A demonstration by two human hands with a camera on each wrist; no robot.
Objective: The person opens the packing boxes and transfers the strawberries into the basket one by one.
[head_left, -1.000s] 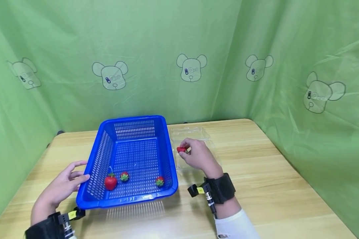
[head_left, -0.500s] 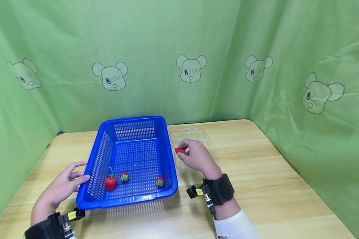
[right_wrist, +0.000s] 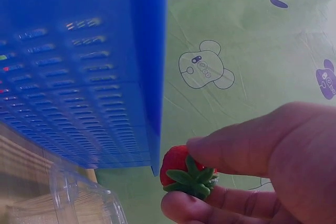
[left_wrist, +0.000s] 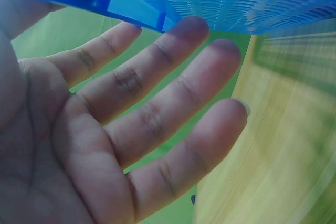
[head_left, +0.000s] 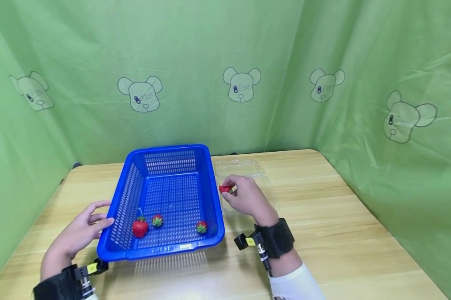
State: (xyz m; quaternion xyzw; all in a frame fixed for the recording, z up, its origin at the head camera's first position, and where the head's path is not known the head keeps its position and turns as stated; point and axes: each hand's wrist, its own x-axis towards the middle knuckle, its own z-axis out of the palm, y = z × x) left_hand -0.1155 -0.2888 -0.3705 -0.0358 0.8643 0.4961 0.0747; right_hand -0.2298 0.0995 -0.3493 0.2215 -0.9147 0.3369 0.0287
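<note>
My right hand pinches a red strawberry between thumb and fingers, its green leaves facing the wrist camera. It holds the berry just right of the blue plastic basket, over a clear plastic clamshell box. Touching the basket's left rim is my left hand; in the left wrist view its fingers lie fairly straight and spread beneath the rim. Inside the basket are a larger strawberry at the front left, a smaller strawberry beside it, and another strawberry at the front right.
The basket and clamshell stand on a light wooden table. Green curtains with bear drawings hang close behind the table and along both sides. The basket's perforated right wall rises near my right hand.
My right hand has shifted slightly left with the strawberry, closer to the basket's right rim. The left hand keeps its place at the basket.
</note>
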